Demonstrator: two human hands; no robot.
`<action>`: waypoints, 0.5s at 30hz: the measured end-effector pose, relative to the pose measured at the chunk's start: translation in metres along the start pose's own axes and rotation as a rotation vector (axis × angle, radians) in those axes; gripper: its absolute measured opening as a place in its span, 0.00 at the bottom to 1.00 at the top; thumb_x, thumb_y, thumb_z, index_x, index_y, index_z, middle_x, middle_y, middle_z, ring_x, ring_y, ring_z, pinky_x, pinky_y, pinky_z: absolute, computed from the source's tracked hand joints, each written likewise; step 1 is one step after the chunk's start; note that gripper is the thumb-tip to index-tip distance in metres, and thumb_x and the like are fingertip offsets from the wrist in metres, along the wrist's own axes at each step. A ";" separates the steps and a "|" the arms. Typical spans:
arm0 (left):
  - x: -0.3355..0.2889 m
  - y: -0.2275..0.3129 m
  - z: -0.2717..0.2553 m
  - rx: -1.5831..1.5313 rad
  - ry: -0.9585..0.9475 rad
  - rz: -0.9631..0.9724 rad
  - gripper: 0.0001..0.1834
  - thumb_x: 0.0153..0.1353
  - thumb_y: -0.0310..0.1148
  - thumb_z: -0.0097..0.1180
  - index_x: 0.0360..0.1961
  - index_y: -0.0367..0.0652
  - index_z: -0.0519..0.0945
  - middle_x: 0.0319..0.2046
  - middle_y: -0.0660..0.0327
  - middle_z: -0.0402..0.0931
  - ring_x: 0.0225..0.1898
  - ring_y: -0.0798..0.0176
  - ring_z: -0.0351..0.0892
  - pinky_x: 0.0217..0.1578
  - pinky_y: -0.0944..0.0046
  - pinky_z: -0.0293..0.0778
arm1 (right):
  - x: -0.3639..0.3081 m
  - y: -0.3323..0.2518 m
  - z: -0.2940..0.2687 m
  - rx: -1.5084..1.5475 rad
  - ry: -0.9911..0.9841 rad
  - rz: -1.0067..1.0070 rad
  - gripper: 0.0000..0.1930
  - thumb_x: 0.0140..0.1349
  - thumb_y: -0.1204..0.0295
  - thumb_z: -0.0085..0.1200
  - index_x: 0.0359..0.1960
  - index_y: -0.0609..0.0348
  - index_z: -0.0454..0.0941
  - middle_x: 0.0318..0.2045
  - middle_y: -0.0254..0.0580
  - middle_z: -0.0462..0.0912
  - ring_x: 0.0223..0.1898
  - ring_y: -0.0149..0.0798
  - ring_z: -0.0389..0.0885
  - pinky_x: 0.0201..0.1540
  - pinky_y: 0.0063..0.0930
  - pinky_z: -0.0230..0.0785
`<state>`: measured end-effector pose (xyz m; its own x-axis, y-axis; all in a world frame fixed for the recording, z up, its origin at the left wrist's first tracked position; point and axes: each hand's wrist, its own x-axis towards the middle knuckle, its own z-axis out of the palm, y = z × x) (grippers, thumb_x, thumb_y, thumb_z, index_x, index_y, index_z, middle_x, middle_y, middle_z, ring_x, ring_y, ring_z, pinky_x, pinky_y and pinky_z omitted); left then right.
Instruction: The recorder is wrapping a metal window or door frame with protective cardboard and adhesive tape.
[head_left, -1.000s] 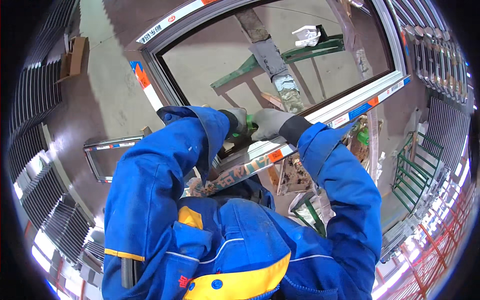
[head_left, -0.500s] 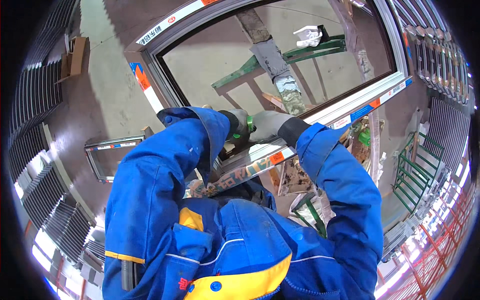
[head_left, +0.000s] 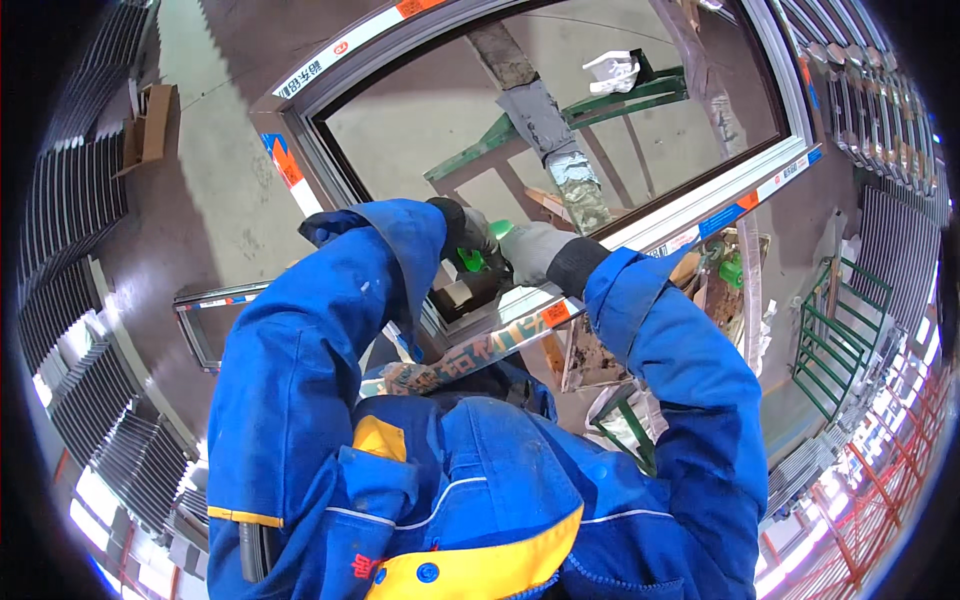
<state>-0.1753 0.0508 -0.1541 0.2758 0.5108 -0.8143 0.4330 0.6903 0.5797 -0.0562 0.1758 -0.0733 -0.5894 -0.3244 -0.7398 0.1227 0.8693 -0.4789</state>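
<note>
Both my hands wear grey gloves and meet above the near left corner of a large window frame (head_left: 660, 222). My left hand (head_left: 474, 236) is closed around a small bright green object (head_left: 500, 229), perhaps plastic; its kind is hard to make out. More green shows below the left fingers. My right hand (head_left: 537, 250) is closed too, its fingers against the green object from the right side. Dark shadow and the gloves hide the fingertips. Through the pane (head_left: 440, 110) the floor and a support bar (head_left: 540, 120) are visible.
A green metal stand (head_left: 640, 95) and a crumpled white item (head_left: 612, 72) lie beyond the pane. At left are a smaller frame (head_left: 200, 325) and a cardboard box (head_left: 150, 125). Stacked profiles (head_left: 75, 180) line the left side; a green rack (head_left: 845, 335) stands right.
My hands have shifted slightly and tilted, and more of the green object shows below the left fingers. The window frame stays almost in place.
</note>
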 end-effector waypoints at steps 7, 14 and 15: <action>-0.079 0.023 -0.002 -0.589 0.053 -0.105 0.24 0.49 0.45 0.76 0.42 0.39 0.86 0.35 0.57 0.85 0.30 0.60 0.85 0.34 0.57 0.84 | -0.004 0.014 0.009 0.012 -0.056 -0.015 0.15 0.51 0.65 0.62 0.36 0.65 0.87 0.38 0.62 0.87 0.44 0.58 0.88 0.49 0.50 0.80; -0.143 0.066 0.031 -0.267 0.265 -0.012 0.33 0.47 0.40 0.74 0.56 0.41 0.80 0.41 0.52 0.83 0.50 0.55 0.78 0.54 0.58 0.77 | 0.010 0.032 0.028 0.061 0.044 -0.005 0.13 0.50 0.69 0.62 0.36 0.63 0.87 0.38 0.60 0.87 0.44 0.59 0.87 0.48 0.48 0.78; -0.150 0.063 0.038 -0.329 0.271 0.060 0.34 0.47 0.43 0.73 0.56 0.42 0.80 0.42 0.51 0.83 0.53 0.51 0.75 0.57 0.55 0.73 | 0.006 0.021 0.016 0.025 0.014 -0.004 0.12 0.51 0.69 0.63 0.36 0.61 0.87 0.38 0.59 0.87 0.44 0.59 0.87 0.48 0.49 0.78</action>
<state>-0.1567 -0.0015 0.0033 0.0379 0.6406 -0.7669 0.1142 0.7597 0.6402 -0.0445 0.1861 -0.0951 -0.6011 -0.3220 -0.7314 0.1401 0.8586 -0.4931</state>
